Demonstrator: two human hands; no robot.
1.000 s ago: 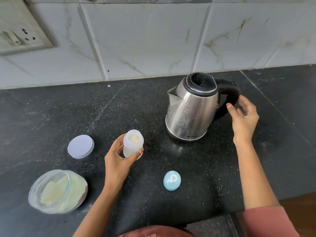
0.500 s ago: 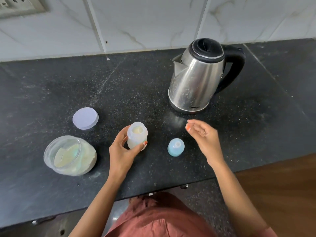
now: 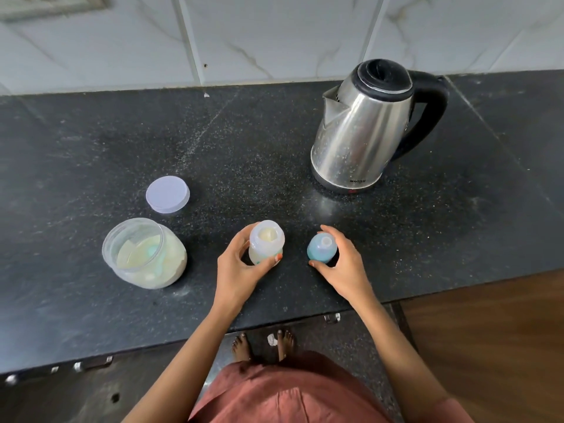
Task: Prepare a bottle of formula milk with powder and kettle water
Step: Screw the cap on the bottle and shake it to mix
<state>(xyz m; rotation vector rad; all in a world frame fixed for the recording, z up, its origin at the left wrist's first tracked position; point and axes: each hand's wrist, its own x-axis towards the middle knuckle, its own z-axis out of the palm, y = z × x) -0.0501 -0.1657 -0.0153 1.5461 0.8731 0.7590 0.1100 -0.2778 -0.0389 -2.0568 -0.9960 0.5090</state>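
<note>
A small translucent baby bottle (image 3: 266, 243) stands open-topped on the black counter (image 3: 274, 166), with pale liquid or powder inside. My left hand (image 3: 237, 270) is wrapped around its lower body. Just to its right stands the blue bottle cap with its teat (image 3: 321, 248); my right hand (image 3: 343, 266) curls around it, thumb and fingers touching its sides. The steel kettle (image 3: 360, 129) with a black lid and handle stands at the back right, untouched. An open jar of formula powder (image 3: 143, 254) with a scoop inside sits at the left.
The jar's pale round lid (image 3: 167, 193) lies flat behind the jar. A marble-tiled wall (image 3: 274, 35) backs the counter. The counter's front edge runs just below my wrists; a wooden surface (image 3: 494, 346) lies lower right.
My right hand left the kettle handle, came down across the counter and closed around the blue cap. My left hand kept hold of the bottle. The camera tilted downward.
</note>
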